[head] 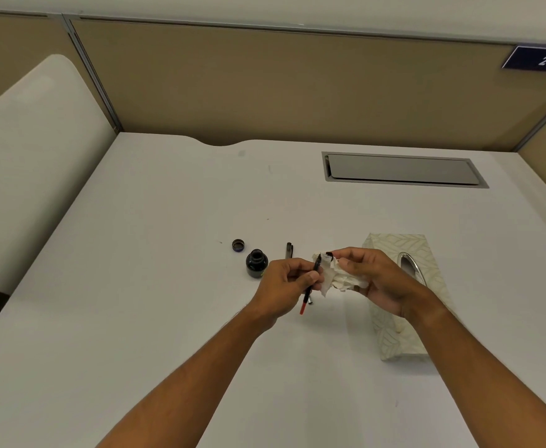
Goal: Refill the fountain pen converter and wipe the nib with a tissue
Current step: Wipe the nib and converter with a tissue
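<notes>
Above the white desk, my left grip pinches the pen section with its red converter, nib tilted up against the crumpled tissue, which my right grip holds bunched in curled fingers; a dark ink blot marks the tissue's top. The open ink bottle stands just left, its cap behind it, the tissue box under my right wrist. Both forearms reach forward, converging.
</notes>
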A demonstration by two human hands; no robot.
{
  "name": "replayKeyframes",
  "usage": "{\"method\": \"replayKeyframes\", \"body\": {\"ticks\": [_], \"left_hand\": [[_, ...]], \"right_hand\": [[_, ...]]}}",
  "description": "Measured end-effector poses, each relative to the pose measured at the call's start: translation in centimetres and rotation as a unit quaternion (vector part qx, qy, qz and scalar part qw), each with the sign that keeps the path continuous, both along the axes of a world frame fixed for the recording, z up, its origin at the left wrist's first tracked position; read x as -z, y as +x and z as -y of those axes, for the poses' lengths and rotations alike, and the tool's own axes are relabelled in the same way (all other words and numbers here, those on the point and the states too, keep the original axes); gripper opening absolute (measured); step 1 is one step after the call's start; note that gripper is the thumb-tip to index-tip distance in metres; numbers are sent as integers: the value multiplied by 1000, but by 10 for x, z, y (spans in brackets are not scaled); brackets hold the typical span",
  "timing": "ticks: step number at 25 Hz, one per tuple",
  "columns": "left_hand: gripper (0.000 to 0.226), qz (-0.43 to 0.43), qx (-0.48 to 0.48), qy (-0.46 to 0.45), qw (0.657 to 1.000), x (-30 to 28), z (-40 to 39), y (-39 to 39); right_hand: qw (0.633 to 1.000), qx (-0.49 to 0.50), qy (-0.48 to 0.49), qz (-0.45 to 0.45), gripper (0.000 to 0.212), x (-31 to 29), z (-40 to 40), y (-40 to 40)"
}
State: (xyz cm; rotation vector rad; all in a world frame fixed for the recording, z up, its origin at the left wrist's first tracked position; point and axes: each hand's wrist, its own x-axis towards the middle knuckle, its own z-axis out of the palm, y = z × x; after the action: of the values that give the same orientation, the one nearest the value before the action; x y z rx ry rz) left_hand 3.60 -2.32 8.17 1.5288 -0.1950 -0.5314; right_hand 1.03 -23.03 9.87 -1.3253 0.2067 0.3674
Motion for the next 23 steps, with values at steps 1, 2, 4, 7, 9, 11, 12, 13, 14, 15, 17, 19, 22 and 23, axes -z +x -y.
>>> {"method": "replayKeyframes", "body": {"ticks": [1, 2, 4, 7, 9, 11, 12, 13, 14, 15, 17, 19, 22, 23], "left_hand": [[17, 2, -2, -3, 1000, -1, 1, 0], [17, 5, -4, -4, 1000, -1, 1, 0], [16, 7, -6, -10, 1000, -2, 2, 1], [16, -2, -8, -27, 1000, -2, 1, 1], [16, -8, -10, -36, 999, -2, 0, 1], [16, -12, -10, -42, 999, -2, 0, 2], [17, -13, -11, -41, 999, -2, 0, 2], [17, -14, -12, -37, 999, -2, 0, 1], [17, -15, -15, -30, 999, -2, 0, 1], [17, -16, -17, -22, 999, -2, 1, 1], [15, -18, -22, -9, 1000, -1, 2, 0], [12, -16, -31, 0, 999, -1, 4, -1], [15, -6, -42, 8, 999, -2, 6, -1], [16, -3, -45, 7, 999, -2, 6, -1]], "right_hand": [[1000, -8, 25, -5, 36, 2, -1, -1], [999, -11, 35, -7, 42, 4, -3, -3], [999, 19, 25, -4, 47, 8, -6, -3], [995, 89, 44, -4, 50, 12, -9, -3], [991, 107, 79, -4, 50, 15, -9, -4], [989, 103, 104, -2, 48, 18, -12, -6], [990, 100, 104, 1, 46, 19, -14, -8], [990, 101, 95, 8, 42, 21, -16, -9], [991, 106, 86, 15, 37, 21, -19, -9], [990, 118, 76, 25, 30, 20, -20, -8], [985, 147, 75, 44, 23, 19, -23, -6], [983, 160, 78, 43, 18, 16, -26, -3], [984, 154, 74, 39, 14, 15, -31, -3], [985, 153, 77, 37, 16, 15, -32, -3]]}}
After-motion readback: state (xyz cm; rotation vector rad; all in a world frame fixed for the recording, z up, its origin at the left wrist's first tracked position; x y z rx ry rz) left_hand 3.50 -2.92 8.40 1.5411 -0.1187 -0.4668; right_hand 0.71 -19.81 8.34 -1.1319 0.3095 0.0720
